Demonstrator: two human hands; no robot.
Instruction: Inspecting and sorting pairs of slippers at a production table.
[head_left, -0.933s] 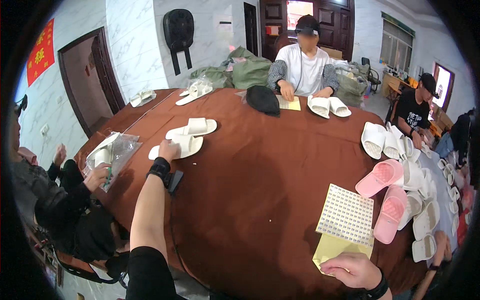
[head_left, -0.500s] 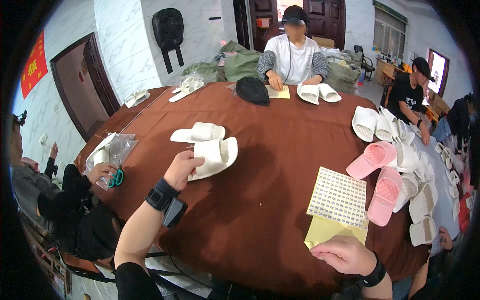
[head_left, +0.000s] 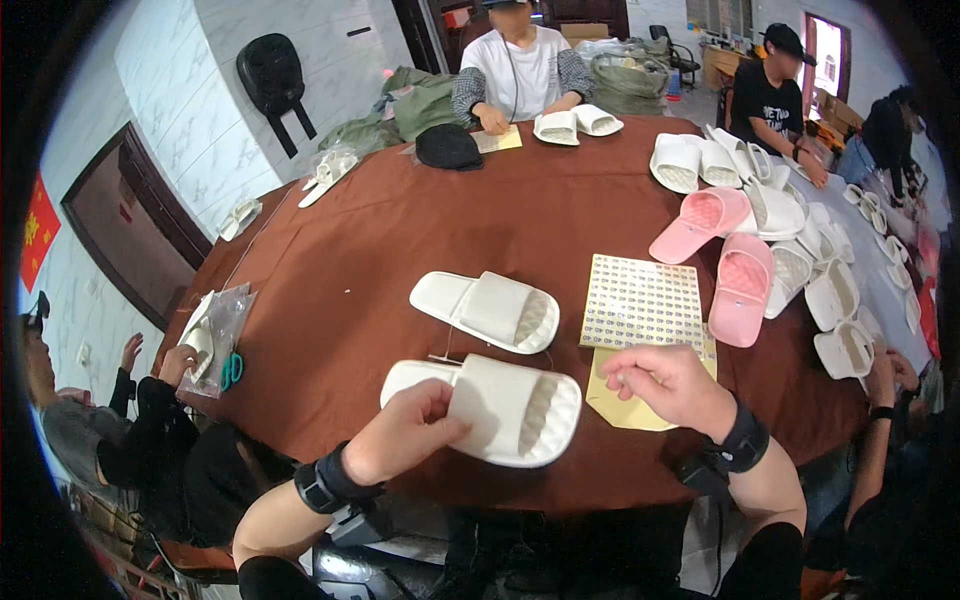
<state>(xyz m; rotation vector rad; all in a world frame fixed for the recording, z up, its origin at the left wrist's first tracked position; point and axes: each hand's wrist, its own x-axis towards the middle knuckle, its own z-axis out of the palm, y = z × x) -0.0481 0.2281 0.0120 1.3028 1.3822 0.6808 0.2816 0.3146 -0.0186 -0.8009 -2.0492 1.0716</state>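
My left hand (head_left: 405, 432) grips a white slipper (head_left: 540, 415) by the side of its strap, near the table's front edge. Just beyond it lies a matching white slipper (head_left: 495, 312), and a thin string shows between the two. My right hand (head_left: 675, 390) is closed in a pinch over a yellow backing sheet (head_left: 630, 405); whatever its fingertips hold is too small to make out. Above that hand a sheet of small printed stickers (head_left: 643, 300) overlaps the yellow sheet.
Two pink slippers (head_left: 742, 285) and several white slippers (head_left: 832, 290) crowd the table's right side. Across the table a person (head_left: 515, 70) sits by a black cap (head_left: 449, 147) and white slippers (head_left: 577, 125). At left, another person's hand touches a bagged slipper near teal scissors (head_left: 232, 371).
The view has shifted. My left hand has brought its slipper nearer to me and to the right. My right hand, formerly at the yellow sheet's near edge, is now raised over it, pinching.
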